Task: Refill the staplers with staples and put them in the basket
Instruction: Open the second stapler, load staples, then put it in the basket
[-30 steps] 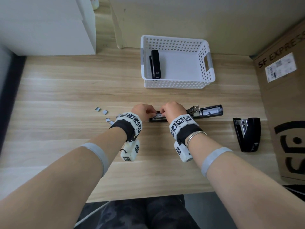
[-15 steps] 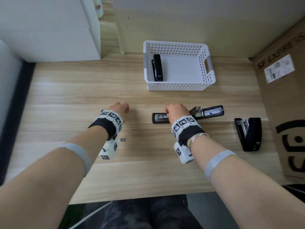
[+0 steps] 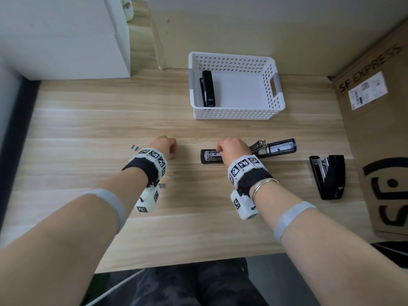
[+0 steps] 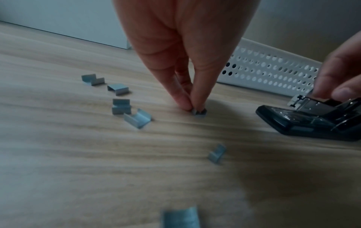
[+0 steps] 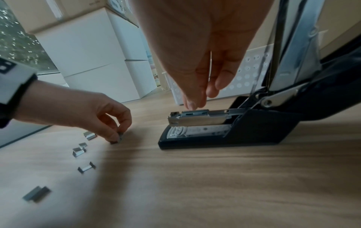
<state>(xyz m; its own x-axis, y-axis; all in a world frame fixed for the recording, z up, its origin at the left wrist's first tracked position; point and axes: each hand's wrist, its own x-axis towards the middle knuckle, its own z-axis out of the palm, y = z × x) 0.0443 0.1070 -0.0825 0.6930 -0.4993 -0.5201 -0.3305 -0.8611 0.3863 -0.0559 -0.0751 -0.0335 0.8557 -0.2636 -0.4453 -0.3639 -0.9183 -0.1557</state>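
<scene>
Several short staple strips (image 4: 121, 106) lie scattered on the wooden counter (image 3: 88, 120) at the left, some propped against each other; in the head view most are hidden behind the left wrist band, and only a strip or two shows. At the bottom edge of the left wrist view one strip (image 4: 179, 218) is cut off and too blurred to read. Just right of the scatter, the left hand (image 4: 185, 50) reaches down with thumb and forefinger pinching a small staple piece (image 4: 199, 111) that touches the counter; its top is covered by the fingertips. Further right lies the open stapler (image 5: 224, 132), black base flat on the counter, arm swung back to the right, metal staple channel exposed. The right hand (image 5: 201, 50) hangs over the channel with its fingers (image 5: 193, 101) pointing down at a staple strip (image 5: 195, 111) there; whether they pinch it or only touch it cannot be told, and in the head view the hand covers that spot. Behind, the white perforated basket (image 3: 273, 100) holds one closed black stapler (image 3: 208, 88) along its left wall, its lower side hidden by the basket's floor shadow. Farther right another black stapler (image 3: 330, 175) lies on the counter beside a cardboard box (image 3: 375, 129), whose right part is cut off.
</scene>
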